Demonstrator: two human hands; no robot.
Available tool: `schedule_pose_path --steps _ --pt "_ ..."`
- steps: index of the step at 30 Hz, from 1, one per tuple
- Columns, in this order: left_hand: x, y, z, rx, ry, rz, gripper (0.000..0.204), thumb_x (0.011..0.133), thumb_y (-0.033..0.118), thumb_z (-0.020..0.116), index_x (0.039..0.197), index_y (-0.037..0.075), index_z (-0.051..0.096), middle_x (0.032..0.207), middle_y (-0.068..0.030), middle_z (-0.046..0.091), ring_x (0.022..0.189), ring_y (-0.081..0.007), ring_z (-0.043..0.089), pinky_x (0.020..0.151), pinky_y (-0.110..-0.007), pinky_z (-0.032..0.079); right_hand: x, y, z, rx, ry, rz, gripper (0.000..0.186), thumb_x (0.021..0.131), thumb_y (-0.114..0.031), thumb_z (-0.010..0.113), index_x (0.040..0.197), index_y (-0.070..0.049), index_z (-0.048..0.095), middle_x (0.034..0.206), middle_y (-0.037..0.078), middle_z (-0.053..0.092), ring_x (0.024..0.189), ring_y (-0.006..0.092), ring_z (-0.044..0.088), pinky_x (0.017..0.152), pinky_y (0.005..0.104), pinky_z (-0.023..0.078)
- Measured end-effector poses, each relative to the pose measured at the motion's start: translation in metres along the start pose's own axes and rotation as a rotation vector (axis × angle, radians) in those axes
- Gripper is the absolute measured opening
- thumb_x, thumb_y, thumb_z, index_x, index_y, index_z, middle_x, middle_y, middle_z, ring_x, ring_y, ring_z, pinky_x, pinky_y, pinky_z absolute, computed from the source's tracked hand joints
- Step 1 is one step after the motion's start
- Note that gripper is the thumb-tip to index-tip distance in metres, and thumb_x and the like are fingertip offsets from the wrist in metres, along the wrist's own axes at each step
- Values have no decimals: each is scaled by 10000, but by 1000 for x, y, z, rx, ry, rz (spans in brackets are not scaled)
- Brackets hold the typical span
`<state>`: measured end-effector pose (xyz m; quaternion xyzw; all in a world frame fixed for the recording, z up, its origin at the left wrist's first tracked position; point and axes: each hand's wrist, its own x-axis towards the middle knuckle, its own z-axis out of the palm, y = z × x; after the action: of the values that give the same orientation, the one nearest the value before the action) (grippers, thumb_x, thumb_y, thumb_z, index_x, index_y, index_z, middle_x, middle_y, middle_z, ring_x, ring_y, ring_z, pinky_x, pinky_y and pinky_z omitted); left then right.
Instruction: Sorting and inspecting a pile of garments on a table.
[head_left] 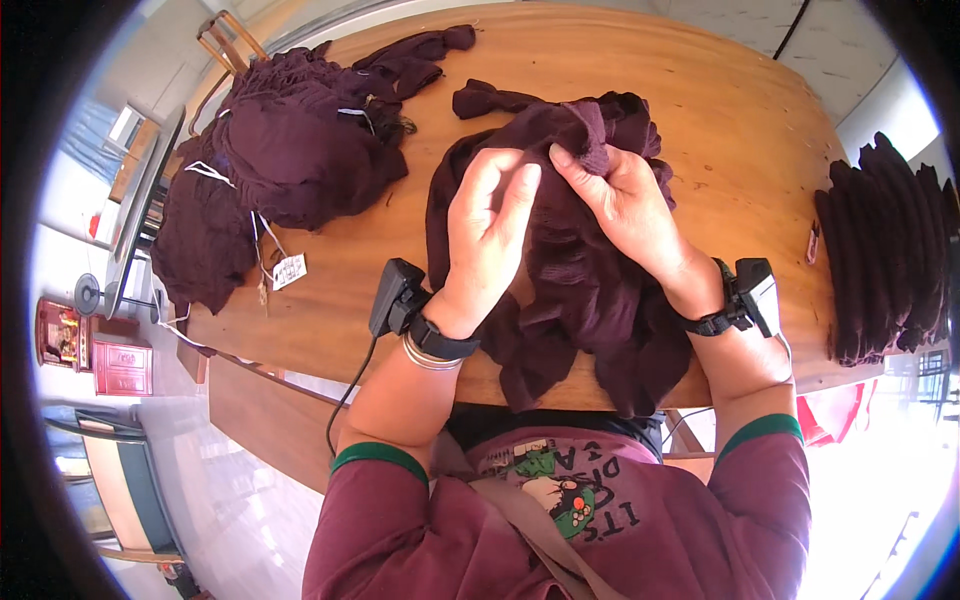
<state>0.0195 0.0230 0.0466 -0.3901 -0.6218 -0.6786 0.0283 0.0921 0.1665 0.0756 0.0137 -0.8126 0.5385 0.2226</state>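
The dark maroon cloth [560, 265] lies bunched at the centre of the frame, its lower ends drooping to the table's near edge. The right hand [635, 210], just right of centre, has thumb and fingers closed on a raised fold near the cloth's upper part. The left hand [485, 225], close beside it, is against the cloth with its thumb upright and fingers bent; from where I stand, I cannot tell whether it has any of it pinched. A black device [398, 295] sits at the left wrist, another [756, 297] at the right.

All this is on a wooden table [745, 130]. Over in the upper left sits a big heap of similar cloth [310, 140], with white ties [210, 174] and a white tag [289, 271] hanging off it. At the right edge, a row of dark folded pieces [888, 255] lies packed together, a small reddish object [813, 243] just beside it.
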Motion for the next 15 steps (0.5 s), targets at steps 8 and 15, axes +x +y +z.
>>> schedule_pose_path --steps 8,15 --pt "12 2 -22 -488 101 -363 205 988 265 444 998 77 526 925 -17 587 836 -99 586 737 -261 483 -6 -3 17 163 -182 74 393 876 -351 642 973 29 635 779 48 656 733 77 543 672 279 481" --pt "26 3 -35 -772 98 -420 230 988 257 441 1059 62 540 959 -52 627 882 -156 612 807 -308 501 -11 -13 19 367 -210 149 312 910 -253 610 1088 3 617 862 -26 623 765 46 508 703 234 463"
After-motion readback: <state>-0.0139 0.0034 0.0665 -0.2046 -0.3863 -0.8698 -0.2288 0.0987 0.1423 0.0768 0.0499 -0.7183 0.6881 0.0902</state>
